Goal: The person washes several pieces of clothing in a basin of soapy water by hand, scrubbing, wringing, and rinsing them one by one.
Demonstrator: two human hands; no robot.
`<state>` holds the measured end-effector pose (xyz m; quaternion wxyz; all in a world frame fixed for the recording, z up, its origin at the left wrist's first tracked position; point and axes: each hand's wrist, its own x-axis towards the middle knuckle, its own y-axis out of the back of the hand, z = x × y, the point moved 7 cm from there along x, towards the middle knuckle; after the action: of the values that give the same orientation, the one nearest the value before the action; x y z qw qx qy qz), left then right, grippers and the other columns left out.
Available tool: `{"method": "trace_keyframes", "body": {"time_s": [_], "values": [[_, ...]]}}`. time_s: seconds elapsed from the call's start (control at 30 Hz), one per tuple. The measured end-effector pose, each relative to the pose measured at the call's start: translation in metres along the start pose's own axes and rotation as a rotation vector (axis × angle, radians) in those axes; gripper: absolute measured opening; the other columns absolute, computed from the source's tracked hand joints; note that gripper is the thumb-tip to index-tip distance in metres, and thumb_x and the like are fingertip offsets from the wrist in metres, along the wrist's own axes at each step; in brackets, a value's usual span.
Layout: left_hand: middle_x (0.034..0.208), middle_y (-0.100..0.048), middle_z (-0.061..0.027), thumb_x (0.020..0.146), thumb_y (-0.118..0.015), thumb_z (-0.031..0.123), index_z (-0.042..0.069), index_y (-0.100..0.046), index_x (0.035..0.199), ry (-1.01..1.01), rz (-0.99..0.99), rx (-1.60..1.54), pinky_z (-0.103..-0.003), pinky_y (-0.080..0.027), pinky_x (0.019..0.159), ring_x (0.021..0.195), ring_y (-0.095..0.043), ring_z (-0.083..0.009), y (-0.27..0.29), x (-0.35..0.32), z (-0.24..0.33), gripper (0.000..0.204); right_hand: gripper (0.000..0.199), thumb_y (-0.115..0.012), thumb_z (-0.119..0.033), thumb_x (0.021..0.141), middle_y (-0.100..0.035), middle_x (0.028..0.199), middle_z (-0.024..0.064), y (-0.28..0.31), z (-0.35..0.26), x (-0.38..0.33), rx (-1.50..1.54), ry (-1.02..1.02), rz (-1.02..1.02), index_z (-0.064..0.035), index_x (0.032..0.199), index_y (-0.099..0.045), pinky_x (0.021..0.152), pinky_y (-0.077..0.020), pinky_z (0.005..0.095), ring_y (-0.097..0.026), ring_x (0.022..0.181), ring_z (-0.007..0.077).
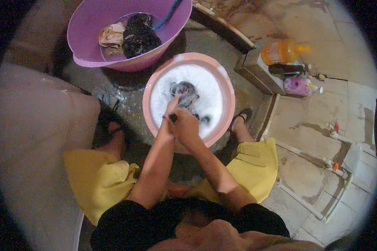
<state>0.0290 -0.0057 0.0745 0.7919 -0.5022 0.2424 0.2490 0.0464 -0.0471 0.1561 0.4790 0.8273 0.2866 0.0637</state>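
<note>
A round pink basin [231, 98] full of white suds [209, 85] stands on the floor between my feet. Dark wet cloth [187, 90], streaked with foam, lies bunched in the middle of it. My left hand [174, 104] reaches farther in and grips this cloth, its fingertips partly covered by foam and fabric. Nearer to me, my right hand [186, 127] is closed in a fist across the left wrist, with a bit of dark cloth showing at its thumb side. Small dark patches of cloth poke through the foam right of my hands.
A large purple tub [81, 42] at the far left holds black cloth [140, 37] and beige cloth [112, 35] in water. On a ledge at right stand an orange bottle [278, 52] and a pink-purple bottle [297, 86]. Pipes with taps [334, 130] run along the right wall.
</note>
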Motion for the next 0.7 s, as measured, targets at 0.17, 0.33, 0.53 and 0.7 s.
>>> {"method": "trace_keyframes", "body": {"time_s": [0.17, 0.33, 0.53, 0.7], "values": [[0.115, -0.055, -0.0113, 0.088, -0.051, 0.013, 0.000, -0.049, 0.119, -0.883, -0.295, 1.514, -0.035, -0.039, 0.095, 0.110, -0.050, -0.0236, -0.001, 0.034, -0.044, 0.033, 0.026, -0.055, -0.021, 0.083, -0.066, 0.079, 0.0177, 0.012, 0.127, 0.038, 0.341, -0.382, 0.304, 0.0019, 0.085, -0.067, 0.069, -0.0478, 0.0358, -0.063, 0.069, 0.0255], [0.107, -0.057, -0.0101, 0.094, -0.039, 0.022, 0.003, -0.053, 0.107, -0.287, -0.208, 0.421, -0.037, -0.041, 0.090, 0.103, -0.053, -0.0237, 0.014, 0.041, -0.050, 0.027, 0.028, -0.051, -0.024, 0.086, -0.061, 0.077, 0.0200, -0.002, 0.021, -0.004, 0.245, 0.027, 0.336, 0.0012, 0.079, -0.061, 0.068, -0.0452, 0.0396, -0.060, 0.073, 0.0317], [0.109, -0.054, -0.0157, 0.088, -0.040, 0.016, 0.001, -0.049, 0.114, -0.726, -0.158, 1.090, -0.037, -0.038, 0.091, 0.102, -0.050, -0.0282, 0.000, 0.030, -0.023, 0.031, 0.041, -0.044, -0.031, 0.089, -0.062, 0.075, 0.0245, 0.009, 0.125, 0.064, 0.209, -0.318, 0.187, 0.0025, 0.075, -0.063, 0.067, -0.0446, 0.0477, -0.060, 0.069, 0.0406], [0.121, -0.051, -0.0125, 0.092, -0.041, 0.026, 0.003, -0.041, 0.129, 0.103, -0.002, -0.180, -0.035, -0.039, 0.096, 0.114, -0.047, -0.0243, 0.088, 0.017, -0.096, 0.043, 0.039, -0.044, -0.034, 0.090, -0.062, 0.079, 0.0218, -0.025, 0.035, 0.014, 0.073, 0.000, 0.096, -0.0039, 0.080, -0.065, 0.066, -0.0462, 0.0453, -0.061, 0.077, 0.0399]]}}
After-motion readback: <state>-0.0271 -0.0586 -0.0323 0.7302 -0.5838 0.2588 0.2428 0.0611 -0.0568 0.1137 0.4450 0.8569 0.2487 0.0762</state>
